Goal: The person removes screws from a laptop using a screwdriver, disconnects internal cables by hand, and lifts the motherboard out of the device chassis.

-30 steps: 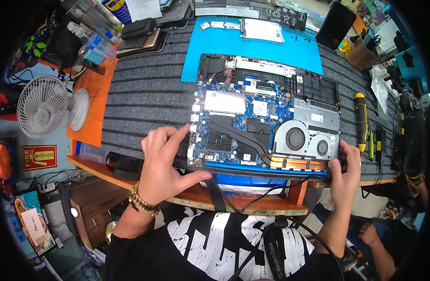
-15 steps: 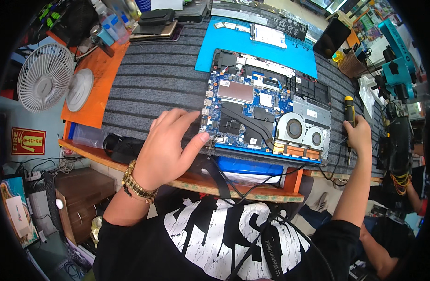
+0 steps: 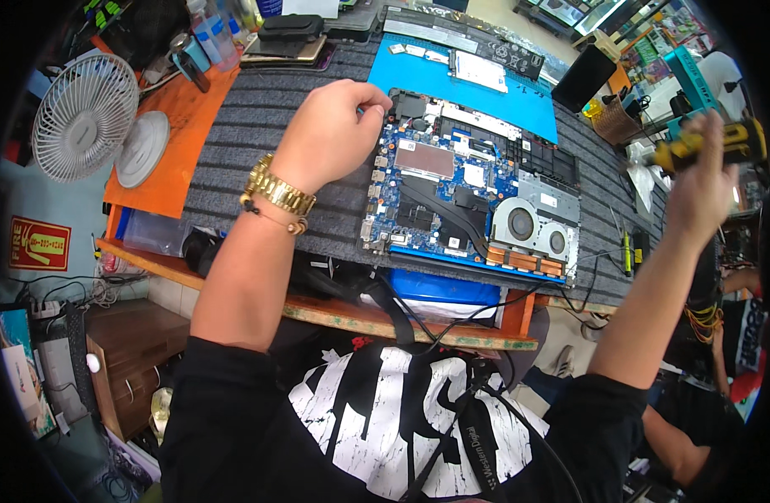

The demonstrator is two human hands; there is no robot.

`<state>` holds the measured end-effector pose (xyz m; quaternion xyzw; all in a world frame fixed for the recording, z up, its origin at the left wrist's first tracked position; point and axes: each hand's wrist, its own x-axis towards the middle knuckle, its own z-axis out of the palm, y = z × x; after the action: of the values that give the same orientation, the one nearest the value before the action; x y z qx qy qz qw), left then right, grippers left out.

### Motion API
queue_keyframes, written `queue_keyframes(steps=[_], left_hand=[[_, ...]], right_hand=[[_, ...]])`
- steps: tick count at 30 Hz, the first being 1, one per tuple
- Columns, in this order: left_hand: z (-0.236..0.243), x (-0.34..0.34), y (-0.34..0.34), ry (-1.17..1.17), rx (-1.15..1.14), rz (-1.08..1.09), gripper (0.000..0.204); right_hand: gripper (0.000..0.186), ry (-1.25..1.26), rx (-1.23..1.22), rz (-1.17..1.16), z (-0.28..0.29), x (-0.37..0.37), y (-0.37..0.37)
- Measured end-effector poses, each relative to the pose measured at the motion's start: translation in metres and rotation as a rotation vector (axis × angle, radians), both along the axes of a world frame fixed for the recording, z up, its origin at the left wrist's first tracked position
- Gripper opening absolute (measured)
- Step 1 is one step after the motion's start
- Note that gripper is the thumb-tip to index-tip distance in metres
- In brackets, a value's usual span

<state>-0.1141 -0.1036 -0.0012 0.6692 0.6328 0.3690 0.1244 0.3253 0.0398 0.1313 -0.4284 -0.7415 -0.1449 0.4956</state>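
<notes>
White desk fan (image 3: 85,117) at far left of worktop (image 3: 259,159). Left hand (image 3: 330,134), fingers curled closed, touches top-left corner of opened laptop (image 3: 473,197), which lies bottom-up on grey mat, motherboard exposed. Right hand (image 3: 695,189), raised at far right, fingers gripping yellow-handled screwdriver (image 3: 707,147).

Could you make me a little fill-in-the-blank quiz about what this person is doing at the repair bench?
1. The opened laptop has two round cooling ____ near its right end.
2. The right hand holds up a ____-handled screwdriver.
3. The left hand wears a ____-coloured watch.
4. A white desk fan stands beside the ____ mat.

Missing words: fans; yellow; gold; orange
</notes>
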Motion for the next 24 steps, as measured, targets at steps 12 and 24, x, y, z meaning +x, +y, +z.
queue_keyframes(steps=[12, 24], left_hand=[[-0.037, 0.0, 0.008, -0.027, 0.073, -0.083, 0.019], [-0.039, -0.001, 0.009, -0.013, 0.088, -0.097, 0.019]], right_hand=[[0.016, 0.627, -0.416, 0.7, -0.09, -0.215, -0.02], [0.019, 0.744, -0.27, 0.626, -0.062, -0.175, 0.019]])
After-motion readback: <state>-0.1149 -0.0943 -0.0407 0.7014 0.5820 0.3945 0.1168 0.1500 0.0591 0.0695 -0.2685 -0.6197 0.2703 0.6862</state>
